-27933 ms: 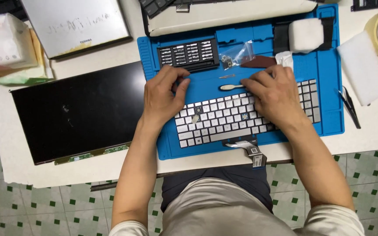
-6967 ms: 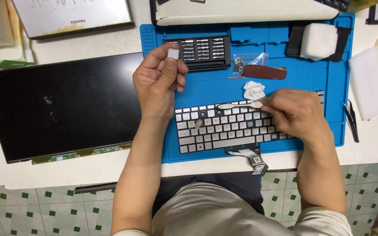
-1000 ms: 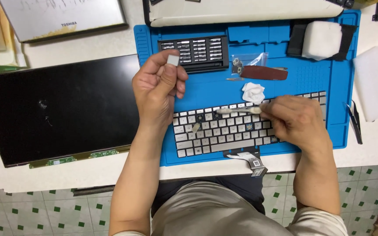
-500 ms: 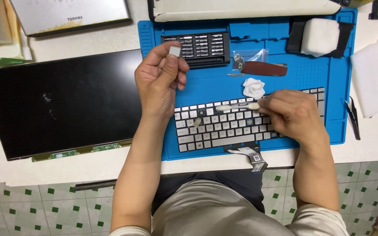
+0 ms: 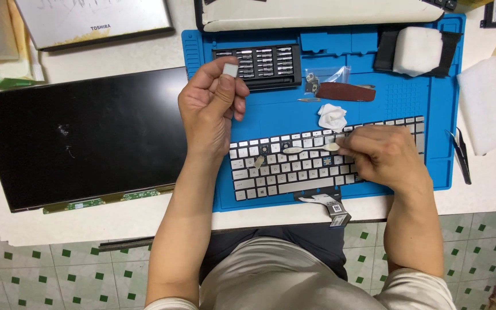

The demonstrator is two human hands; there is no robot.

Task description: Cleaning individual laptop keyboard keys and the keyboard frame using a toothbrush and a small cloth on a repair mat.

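- the left hand (image 5: 210,109) is raised above the blue mat (image 5: 431,115), near the mat's left edge, and a small white keycap (image 5: 230,69) is pinched between its thumb and fingertips.
- the right hand (image 5: 383,155) is rested on the right part of the keyboard (image 5: 282,172), fingers closed around the end of a thin pale stick (image 5: 308,149).
- the stick is laid flat across the upper key rows, pointing left, its far tip near the middle of the keyboard.
- the keyboard is placed flat along the near edge of the mat; a few keys are missing from its upper rows, and a loose keycap (image 5: 259,162) is seen tilted on the left half.
- a ribbon cable (image 5: 328,202) is hung from the keyboard over the near edge of the table (image 5: 144,224).
- a crumpled white wipe (image 5: 332,116) is placed on the mat just behind the keyboard.
- a black bit set (image 5: 265,64) is set near the far left corner of the mat, just behind the raised keycap.
- a dark flat screen panel (image 5: 87,138) is laid on the table, left of the mat, touching its left edge.
- a white foam block (image 5: 418,50) is seated toward the far right corner of the mat.
- a silver laptop lid (image 5: 96,22) is seen at the far edge of the table, behind the screen panel.
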